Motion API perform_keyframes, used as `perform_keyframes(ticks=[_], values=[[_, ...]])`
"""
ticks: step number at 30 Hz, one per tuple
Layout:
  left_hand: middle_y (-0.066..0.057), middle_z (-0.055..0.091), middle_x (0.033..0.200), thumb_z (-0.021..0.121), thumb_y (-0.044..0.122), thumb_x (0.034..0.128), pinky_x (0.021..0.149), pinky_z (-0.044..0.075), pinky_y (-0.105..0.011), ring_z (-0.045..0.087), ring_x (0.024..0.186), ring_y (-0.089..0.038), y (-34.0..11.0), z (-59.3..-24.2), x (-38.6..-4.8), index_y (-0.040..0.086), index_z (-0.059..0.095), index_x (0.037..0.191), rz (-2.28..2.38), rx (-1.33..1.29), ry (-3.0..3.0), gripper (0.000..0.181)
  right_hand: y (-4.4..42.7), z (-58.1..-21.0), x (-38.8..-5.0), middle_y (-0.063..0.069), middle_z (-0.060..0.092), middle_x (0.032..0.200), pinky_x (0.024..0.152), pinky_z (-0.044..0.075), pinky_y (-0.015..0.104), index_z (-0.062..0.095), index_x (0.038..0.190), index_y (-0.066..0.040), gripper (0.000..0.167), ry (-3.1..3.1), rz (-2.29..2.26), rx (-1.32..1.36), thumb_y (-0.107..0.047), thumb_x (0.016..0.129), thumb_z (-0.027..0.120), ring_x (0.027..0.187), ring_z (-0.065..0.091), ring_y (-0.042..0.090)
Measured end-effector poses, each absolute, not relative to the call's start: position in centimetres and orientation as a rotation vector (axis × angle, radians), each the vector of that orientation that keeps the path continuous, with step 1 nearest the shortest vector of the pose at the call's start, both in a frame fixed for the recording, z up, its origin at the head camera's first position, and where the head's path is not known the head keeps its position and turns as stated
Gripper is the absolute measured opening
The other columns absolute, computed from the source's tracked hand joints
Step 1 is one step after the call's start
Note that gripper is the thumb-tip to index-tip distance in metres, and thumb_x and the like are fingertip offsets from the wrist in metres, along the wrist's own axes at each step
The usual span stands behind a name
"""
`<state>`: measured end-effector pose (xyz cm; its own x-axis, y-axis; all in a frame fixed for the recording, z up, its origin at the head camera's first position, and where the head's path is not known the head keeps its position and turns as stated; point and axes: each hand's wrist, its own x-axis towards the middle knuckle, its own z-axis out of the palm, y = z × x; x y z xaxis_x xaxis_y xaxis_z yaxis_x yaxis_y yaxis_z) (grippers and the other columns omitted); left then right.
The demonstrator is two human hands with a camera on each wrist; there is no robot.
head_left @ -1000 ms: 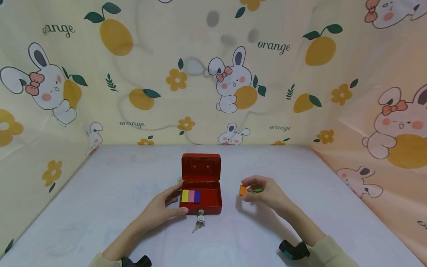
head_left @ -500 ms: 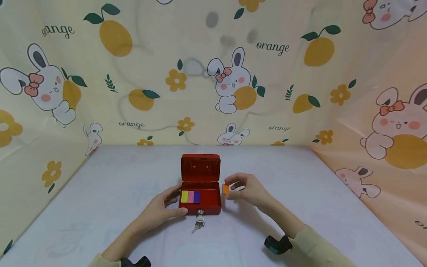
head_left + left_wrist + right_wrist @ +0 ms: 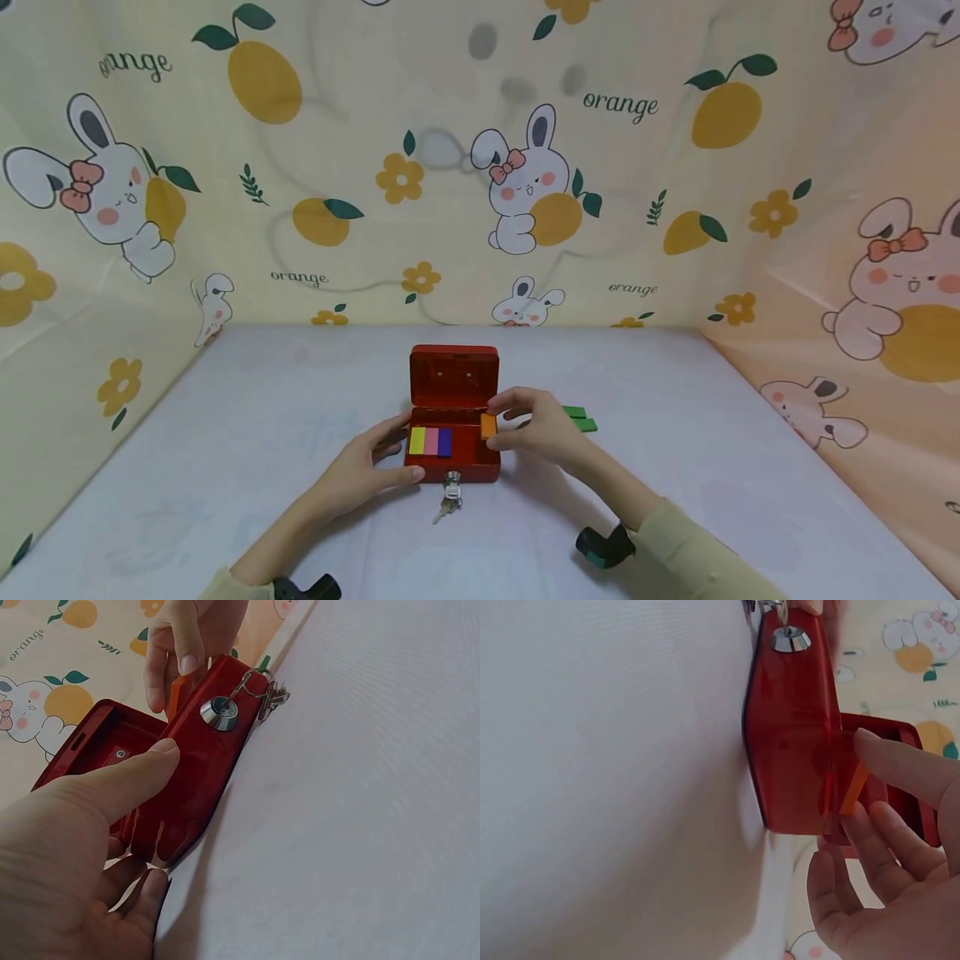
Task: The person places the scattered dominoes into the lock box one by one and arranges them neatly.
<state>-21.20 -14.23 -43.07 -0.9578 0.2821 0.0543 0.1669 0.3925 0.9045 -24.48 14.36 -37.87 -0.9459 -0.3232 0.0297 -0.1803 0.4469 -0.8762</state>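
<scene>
An open red cash box [image 3: 471, 472] stands mid-table, its lid raised at the back. My left hand [image 3: 363, 467] holds its left front corner, thumb on the front face [image 3: 191, 772] and fingers by the side. A yellow block [image 3: 417, 441], a pink block [image 3: 431, 442] and a purple block [image 3: 445, 442] lie side by side in the box's left part. My right hand [image 3: 543, 425] pinches an orange block [image 3: 488, 427] between thumb and fingers at the inside right of the box. Whether that block touches the bottom I cannot tell.
Two green blocks [image 3: 585, 425] lie on the white table [image 3: 300, 375] right of the box, partly behind my right hand. Keys [image 3: 448, 505] hang from the lock [image 3: 220, 712] on the box's front. A printed cloth wall [image 3: 450, 292] borders the table.
My right hand has moved left with the orange block, from beside the box to over its right part. The green blocks behind that hand show more. My left hand stays on the box.
</scene>
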Motion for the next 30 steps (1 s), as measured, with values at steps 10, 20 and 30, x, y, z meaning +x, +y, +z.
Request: perform_keyframes(ticks=[10,20,30], values=[[-0.001,0.045,0.144,0.081,0.044,0.0728,0.102,0.041,-0.045,0.045,0.128,-0.025,-14.1,-43.1,-21.2,0.027,0.035,0.148,1.590,0.378,2.552,0.090,13.1,-38.8,-24.8,-0.005,0.066,0.104,0.093,0.047,0.044,0.068,0.108,-0.016,0.039,2.575,-1.493,-0.519,-0.018,0.073,0.084,0.112,0.051,0.021],[0.000,0.044,0.144,0.080,0.043,0.0740,0.104,0.039,-0.046,0.045,0.128,-0.025,-14.2,-43.2,-21.3,0.028,0.035,0.148,1.601,0.392,2.529,0.088,11.7,-39.6,-24.7,0.001,0.066,0.103,0.090,0.050,0.040,0.067,0.109,-0.013,0.038,2.576,-1.476,-0.525,-0.014,0.074,0.083,0.102,0.056,0.022],[-0.001,0.045,0.144,0.080,0.042,0.0750,0.103,0.039,-0.046,0.046,0.128,-0.026,-14.2,-43.1,-21.4,0.026,0.035,0.148,1.598,0.406,2.531,0.087,11.2,-39.9,-24.8,-0.001,0.066,0.101,0.090,0.051,0.038,0.066,0.108,-0.012,0.040,2.631,-1.405,-0.579,-0.012,0.073,0.084,0.100,0.057,0.020]])
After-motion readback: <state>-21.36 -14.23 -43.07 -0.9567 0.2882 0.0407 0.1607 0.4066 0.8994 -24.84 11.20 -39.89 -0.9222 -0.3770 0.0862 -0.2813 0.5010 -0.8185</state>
